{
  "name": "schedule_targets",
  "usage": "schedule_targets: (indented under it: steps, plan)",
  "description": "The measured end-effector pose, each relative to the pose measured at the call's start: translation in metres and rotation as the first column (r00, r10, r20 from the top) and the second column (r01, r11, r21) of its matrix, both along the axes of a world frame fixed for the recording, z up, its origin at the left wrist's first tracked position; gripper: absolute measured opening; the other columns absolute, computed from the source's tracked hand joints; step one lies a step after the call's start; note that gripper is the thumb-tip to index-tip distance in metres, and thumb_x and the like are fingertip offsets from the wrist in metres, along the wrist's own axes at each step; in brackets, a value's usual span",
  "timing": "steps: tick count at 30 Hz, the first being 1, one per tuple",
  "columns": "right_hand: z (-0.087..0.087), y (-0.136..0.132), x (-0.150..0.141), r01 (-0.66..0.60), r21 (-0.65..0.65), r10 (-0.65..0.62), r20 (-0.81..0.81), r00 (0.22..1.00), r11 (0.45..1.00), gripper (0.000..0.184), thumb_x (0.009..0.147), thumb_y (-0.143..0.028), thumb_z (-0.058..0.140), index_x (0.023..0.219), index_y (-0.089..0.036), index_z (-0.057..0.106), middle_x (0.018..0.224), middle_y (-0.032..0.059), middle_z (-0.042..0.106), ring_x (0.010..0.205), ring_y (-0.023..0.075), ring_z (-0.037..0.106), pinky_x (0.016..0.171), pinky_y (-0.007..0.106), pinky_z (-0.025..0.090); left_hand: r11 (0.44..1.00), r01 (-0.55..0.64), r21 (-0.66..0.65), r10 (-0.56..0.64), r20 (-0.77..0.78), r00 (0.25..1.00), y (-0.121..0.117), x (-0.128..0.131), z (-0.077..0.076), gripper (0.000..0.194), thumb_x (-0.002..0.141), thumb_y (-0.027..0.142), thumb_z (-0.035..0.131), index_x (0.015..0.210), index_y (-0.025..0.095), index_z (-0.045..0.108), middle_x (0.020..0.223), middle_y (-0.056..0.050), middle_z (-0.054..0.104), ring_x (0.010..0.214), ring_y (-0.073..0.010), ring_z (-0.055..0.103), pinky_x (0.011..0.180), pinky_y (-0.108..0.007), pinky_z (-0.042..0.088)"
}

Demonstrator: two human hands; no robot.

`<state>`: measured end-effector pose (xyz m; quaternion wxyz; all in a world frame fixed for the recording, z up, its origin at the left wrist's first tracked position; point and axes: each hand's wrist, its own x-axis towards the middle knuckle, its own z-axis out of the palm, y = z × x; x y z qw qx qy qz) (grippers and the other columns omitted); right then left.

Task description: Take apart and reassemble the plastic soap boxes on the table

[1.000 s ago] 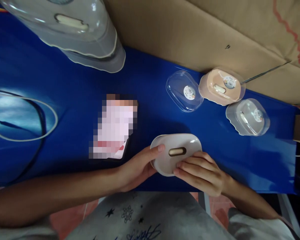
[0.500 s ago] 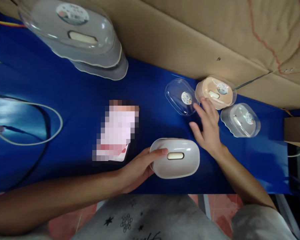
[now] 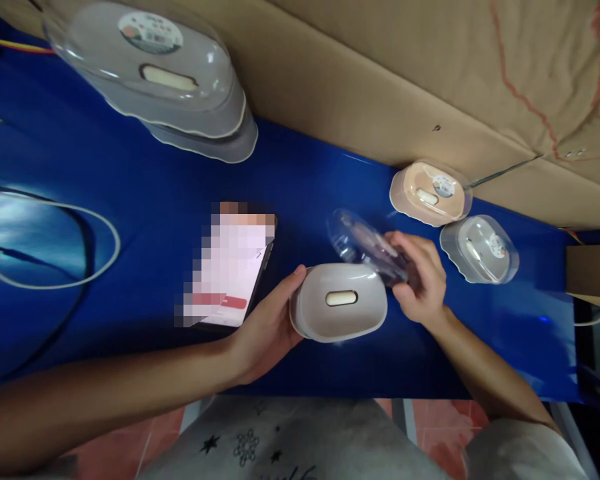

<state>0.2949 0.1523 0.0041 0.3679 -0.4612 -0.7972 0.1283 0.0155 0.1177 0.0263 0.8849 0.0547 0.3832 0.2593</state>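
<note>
My left hand point(image 3: 275, 327) grips the left end of a light grey soap box point(image 3: 315, 318), its thumb at the upper rim and its fingers hidden beneath. A cream oval piece point(image 3: 341, 298) shows inside the box. To the right, my right hand point(image 3: 423, 280) is closed on a clear plastic lid point(image 3: 367, 241), which is tilted and blurred by motion. The lid hangs just above and beside the box's upper right edge; I cannot tell whether they touch.
A peach box point(image 3: 427, 193) and a grey box point(image 3: 480, 250), both under clear lids, stand at the right near cardboard point(image 3: 360, 80). Larger lidded grey boxes point(image 3: 180, 110) are stacked at upper left. A phone point(image 3: 230, 267) lies left of centre, and a white cable point(image 3: 115, 233) curls farther left.
My right hand has picked up the clear lid from the table and brought it toward the grey box. My left thumb has shifted from inside the box to its rim.
</note>
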Motion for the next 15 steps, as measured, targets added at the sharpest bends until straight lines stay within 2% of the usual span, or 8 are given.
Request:
schedule_targets:
  steps: [4,7,12,15]
  plan:
    - [0.0,-0.01,-0.005,-0.223,0.135,0.217,0.055,0.975,0.965,0.066,0.104,-0.059,0.052,0.16,-0.022,0.053,0.126,0.015,0.068,0.121,0.0358,0.071,0.098,0.053,0.065,0.999,-0.048,0.018,0.048,0.021,0.999,0.001,0.001,0.002,0.063,0.099,0.07,0.059,0.139,0.023,0.071,0.134,-0.008,0.077,0.138,-0.0315,0.062,0.113,-0.043,0.049]
    - [-0.003,-0.013,-0.008,-0.272,0.172,0.263,0.076,0.962,0.947,0.067,0.104,-0.058,0.051,0.16,-0.022,0.053,0.125,0.0142,0.067,0.12,0.0349,0.071,0.095,0.052,0.066,0.996,-0.073,0.056,0.069,0.073,0.995,0.002,0.001,0.001,0.068,0.1,0.073,0.055,0.141,0.021,0.07,0.133,-0.009,0.077,0.139,-0.0326,0.062,0.118,-0.045,0.046]
    - [-0.007,-0.014,-0.006,-0.36,0.213,0.343,0.116,0.932,0.908,0.071,0.099,-0.051,0.06,0.158,-0.013,0.054,0.129,0.0165,0.066,0.125,0.0369,0.068,0.098,0.053,0.066,0.993,-0.101,0.066,0.093,0.109,0.99,0.0,0.0,-0.002,0.07,0.1,0.075,0.054,0.139,0.019,0.071,0.132,-0.011,0.078,0.139,-0.034,0.062,0.118,-0.046,0.046]
    - [-0.007,-0.016,-0.004,-0.359,0.195,0.336,0.144,0.931,0.913,0.071,0.098,-0.053,0.059,0.16,-0.019,0.052,0.131,0.0143,0.066,0.126,0.0374,0.068,0.097,0.056,0.067,0.992,-0.112,0.05,0.105,0.132,0.986,-0.001,0.001,-0.002,0.063,0.102,0.068,0.057,0.137,0.018,0.072,0.132,-0.012,0.078,0.137,-0.0337,0.064,0.115,-0.045,0.05]
